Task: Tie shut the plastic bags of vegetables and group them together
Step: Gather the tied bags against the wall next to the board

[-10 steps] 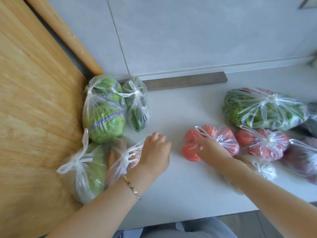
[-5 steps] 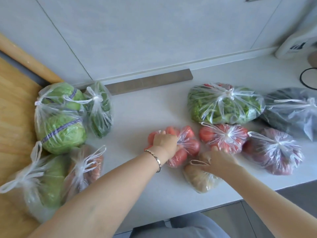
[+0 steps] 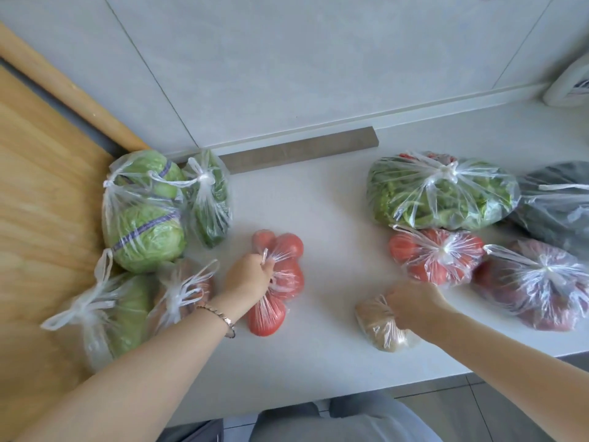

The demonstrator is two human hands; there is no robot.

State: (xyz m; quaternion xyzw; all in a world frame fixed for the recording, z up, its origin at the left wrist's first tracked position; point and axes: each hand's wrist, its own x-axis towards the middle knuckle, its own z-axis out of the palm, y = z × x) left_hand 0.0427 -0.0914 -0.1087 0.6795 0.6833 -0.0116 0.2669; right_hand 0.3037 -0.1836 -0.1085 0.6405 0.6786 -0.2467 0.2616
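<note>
My left hand grips the knotted top of a clear bag of tomatoes in the middle of the white counter. My right hand holds the top of a small bag of brownish vegetables near the front edge. At the left lie tied bags: cabbage, dark green vegetables, a pale green one and a small reddish one. At the right lie tied bags of leafy greens, tomatoes, red-purple vegetables and a dark bag.
A wooden board covers the left side, partly under the left group of bags. A grey metal strip lies along the wall. A white appliance stands at the far right. The counter's front edge runs just before my legs.
My left hand left the reddish bag at the left, took the tomato bag by its knot and dragged it leftwards. My right hand let go of that bag and gripped the small brownish bag.
</note>
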